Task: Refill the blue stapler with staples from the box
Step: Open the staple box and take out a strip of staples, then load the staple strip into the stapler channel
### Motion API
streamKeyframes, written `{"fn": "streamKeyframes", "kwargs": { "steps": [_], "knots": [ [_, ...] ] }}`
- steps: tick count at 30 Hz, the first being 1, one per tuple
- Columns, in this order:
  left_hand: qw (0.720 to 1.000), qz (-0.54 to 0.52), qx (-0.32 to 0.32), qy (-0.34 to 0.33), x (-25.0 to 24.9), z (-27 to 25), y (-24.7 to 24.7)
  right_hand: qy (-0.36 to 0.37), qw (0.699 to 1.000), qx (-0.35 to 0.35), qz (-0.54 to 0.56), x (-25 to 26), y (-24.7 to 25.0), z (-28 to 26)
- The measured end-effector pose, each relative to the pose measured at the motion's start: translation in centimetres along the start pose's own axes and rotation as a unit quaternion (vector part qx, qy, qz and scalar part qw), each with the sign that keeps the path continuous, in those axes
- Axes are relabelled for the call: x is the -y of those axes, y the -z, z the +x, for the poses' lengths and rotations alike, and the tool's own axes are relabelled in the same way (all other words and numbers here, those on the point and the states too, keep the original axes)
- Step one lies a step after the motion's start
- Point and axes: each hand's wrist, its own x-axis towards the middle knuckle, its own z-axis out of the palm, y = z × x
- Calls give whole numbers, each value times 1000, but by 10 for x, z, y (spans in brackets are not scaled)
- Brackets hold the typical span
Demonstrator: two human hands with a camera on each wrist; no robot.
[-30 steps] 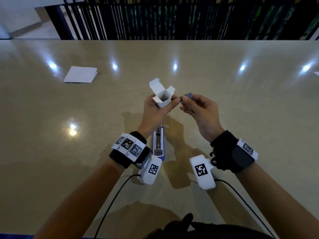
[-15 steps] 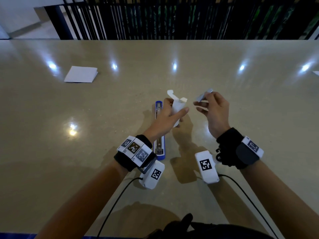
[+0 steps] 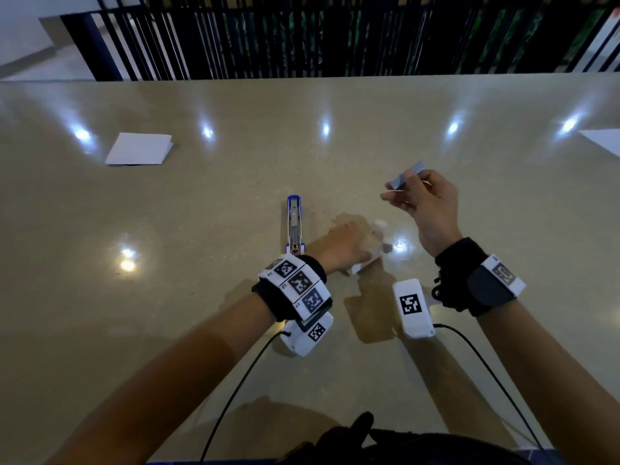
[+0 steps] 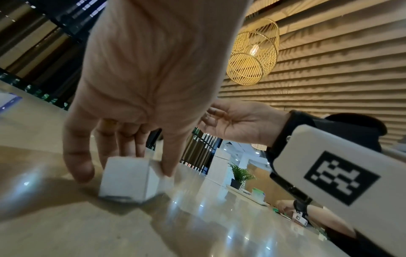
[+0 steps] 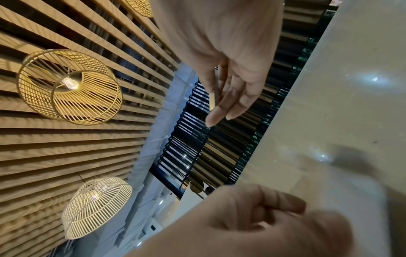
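Down onto the tabletop [image 3: 167, 263] is where the left hand [image 3: 339, 250] is now bringing the small white box [image 4: 129, 179], which was up in the air a moment ago. Away to the right, the right hand [image 3: 426, 203] is now lifting the strip of staples [image 3: 407, 175] higher.

Shiny and tan, the tabletop is showing bright spots of light. Black bars [image 3: 302, 35] are running along behind its far edge. A folded white paper [image 3: 138, 148] is lying toward the far left corner, and another white sheet [image 3: 604, 142] is peeking in at the right edge. In the wrist views, wooden slats [image 4: 329, 69] are covering the wall, and woven basket lamps [image 4: 252, 52] are hanging and glowing.

With its fingers pointing down, the left hand is holding the box by its sides, thumb on one side and fingers on the other. The box's bottom edge is touching the tabletop near the middle. The head view is blurry here, so I cannot tell if anything is inside the box.

Raised above the tabletop, the right hand is pinching the gray strip of staples between thumb and fingers. Its other fingers are hanging loose.

The blue stapler [image 3: 295, 223] is lying open and flat near the middle of the tabletop, just left of the left hand, with its metal track facing up. Neither hand is touching it.
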Motion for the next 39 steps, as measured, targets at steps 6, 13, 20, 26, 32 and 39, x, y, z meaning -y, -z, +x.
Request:
{"fn": "streamKeyframes", "kwargs": {
  "steps": [6, 13, 20, 26, 32, 39],
  "knots": [
    [993, -67, -94, -12, 17, -9, 34, -23, 995, 77, -52, 2, -2, -6],
    [955, -205, -209, -45, 28, -40, 69, -19, 959, 237, -153, -2, -41, -20],
    [946, -266, -181, 29, 49, -60, 66, -4, 942, 291, -165, -11, -70, -30],
    [947, -269, -152, 85, 60, -68, 67, 97, 909, 302, -271, -16, -85, -33],
    [943, -288, -119, 112, 69, -74, 65, 96, 897, 300, -311, -18, -91, -36],
    [983, -149, 29, 104, 80, -85, 63, 56, 813, 391, -427, -21, -89, -38]
  ]
}}
